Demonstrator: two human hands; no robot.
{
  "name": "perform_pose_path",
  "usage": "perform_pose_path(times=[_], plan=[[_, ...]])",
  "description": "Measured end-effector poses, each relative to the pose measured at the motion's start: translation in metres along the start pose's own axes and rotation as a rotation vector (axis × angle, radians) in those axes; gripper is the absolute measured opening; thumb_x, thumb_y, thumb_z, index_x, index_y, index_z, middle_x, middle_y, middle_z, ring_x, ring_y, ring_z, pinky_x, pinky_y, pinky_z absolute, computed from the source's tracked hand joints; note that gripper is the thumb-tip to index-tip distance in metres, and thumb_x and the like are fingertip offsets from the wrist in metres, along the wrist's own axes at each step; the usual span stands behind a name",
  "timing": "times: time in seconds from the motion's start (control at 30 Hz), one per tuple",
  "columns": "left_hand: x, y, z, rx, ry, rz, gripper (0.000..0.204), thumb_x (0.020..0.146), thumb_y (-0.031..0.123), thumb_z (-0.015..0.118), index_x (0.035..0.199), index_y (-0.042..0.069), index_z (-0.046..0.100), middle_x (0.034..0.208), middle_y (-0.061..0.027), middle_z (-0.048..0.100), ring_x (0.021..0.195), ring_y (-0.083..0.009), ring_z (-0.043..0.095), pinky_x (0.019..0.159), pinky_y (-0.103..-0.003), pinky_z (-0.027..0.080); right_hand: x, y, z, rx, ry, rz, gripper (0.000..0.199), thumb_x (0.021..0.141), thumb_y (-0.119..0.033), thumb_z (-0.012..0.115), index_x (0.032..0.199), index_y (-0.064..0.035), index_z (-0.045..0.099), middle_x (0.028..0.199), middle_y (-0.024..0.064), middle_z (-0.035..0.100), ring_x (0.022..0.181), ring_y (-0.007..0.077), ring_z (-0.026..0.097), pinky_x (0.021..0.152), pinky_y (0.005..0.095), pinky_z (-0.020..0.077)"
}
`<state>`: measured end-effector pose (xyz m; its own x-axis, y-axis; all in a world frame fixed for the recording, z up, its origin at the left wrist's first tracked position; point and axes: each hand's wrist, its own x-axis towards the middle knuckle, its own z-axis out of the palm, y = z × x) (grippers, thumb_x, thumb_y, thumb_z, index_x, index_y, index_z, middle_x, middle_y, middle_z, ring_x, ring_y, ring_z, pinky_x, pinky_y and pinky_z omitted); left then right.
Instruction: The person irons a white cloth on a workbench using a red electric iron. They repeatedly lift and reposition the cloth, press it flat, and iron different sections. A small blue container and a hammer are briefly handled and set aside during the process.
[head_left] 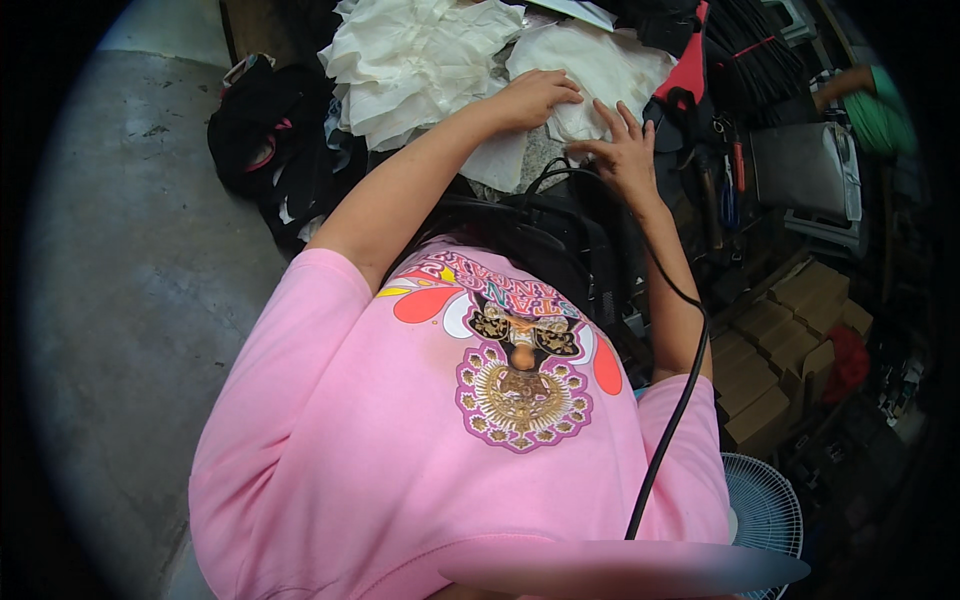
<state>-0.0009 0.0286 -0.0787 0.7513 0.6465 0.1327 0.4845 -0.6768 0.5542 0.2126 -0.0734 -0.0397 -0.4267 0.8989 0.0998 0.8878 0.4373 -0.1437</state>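
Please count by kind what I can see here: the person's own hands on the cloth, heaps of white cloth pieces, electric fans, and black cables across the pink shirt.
Own hands on the cloth: 2, left hand and right hand
White cloth heaps: 2, and
Electric fans: 1
Black cables: 1
Total: 6

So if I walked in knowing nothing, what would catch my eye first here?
Probably the bright pink printed T-shirt filling the lower middle. Above it, the left hand and the right hand both lie flat on a cream-white cloth piece, beside a heap of cream-white cloth pieces at the top. A black cable snakes down the right, past stacked brown cardboard boxes.
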Motion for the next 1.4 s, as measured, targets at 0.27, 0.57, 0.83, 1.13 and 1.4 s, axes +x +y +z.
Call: perform_pose_path(times=[0.27,0.57,0.83,1.13,1.4], plan=[[-0.002,0.004,-0.003,0.015,-0.009,0.01,0.052,0.079,-0.003,0.056,0.129,0.013,0.059,0.139,-0.0047,0.052,0.139,-0.0294,0.036,0.113,-0.044,0.029,0.002,-0.002,0.009,0.342,0.305,0.005,0.059,0.065,0.0,0.055,0.115,-0.0268,0.072,0.138,0.0092,0.051,0.128,0.0291,0.045,0.109,0.0421,0.0287],[-0.002,0.003,-0.002,-0.005,0.008,0.017,0.054,0.077,-0.004,0.056,0.128,0.013,0.059,0.138,-0.0057,0.053,0.138,-0.0295,0.037,0.112,-0.043,0.03,-0.015,0.006,0.006,0.513,0.434,0.126,0.049,0.065,-0.003,0.056,0.109,-0.0205,0.07,0.132,0.0064,0.055,0.126,0.0285,0.047,0.111,0.055,0.0248],[-0.001,0.001,-0.002,-0.035,-0.024,0.027,0.055,0.076,-0.005,0.058,0.129,0.012,0.058,0.139,-0.0075,0.052,0.138,-0.0316,0.037,0.112,-0.046,0.03,-0.003,-0.026,0.014,0.01,0.167,0.053,0.048,0.078,-0.007,0.061,0.113,-0.0395,0.069,0.15,0.0055,0.04,0.143,0.0344,0.026,0.113,0.0647,0.0168],[-0.003,0.005,0.002,0.018,-0.004,-0.019,0.052,0.08,-0.005,0.054,0.129,0.012,0.057,0.139,-0.0076,0.052,0.139,-0.0312,0.036,0.113,-0.046,0.029,-0.019,0.027,0.006,0.346,0.376,0.26,0.033,0.074,-0.007,0.061,0.102,-0.021,0.072,0.143,0.0097,0.046,0.135,0.0352,0.035,0.113,0.0471,0.0249],[-0.02,0.02,-0.01,0.121,-0.07,-0.038,0.053,0.082,-0.008,0.047,0.129,0.013,0.057,0.144,-0.0042,0.048,0.142,-0.0268,0.033,0.115,-0.048,0.027,0.0,0.025,0.024,-0.152,0.164,0.293,0.044,0.097,-0.053,0.043,0.137,-0.0389,0.053,0.156,0.0095,0.029,0.147,0.0356,0.015,0.11,0.0696,0.0074]])
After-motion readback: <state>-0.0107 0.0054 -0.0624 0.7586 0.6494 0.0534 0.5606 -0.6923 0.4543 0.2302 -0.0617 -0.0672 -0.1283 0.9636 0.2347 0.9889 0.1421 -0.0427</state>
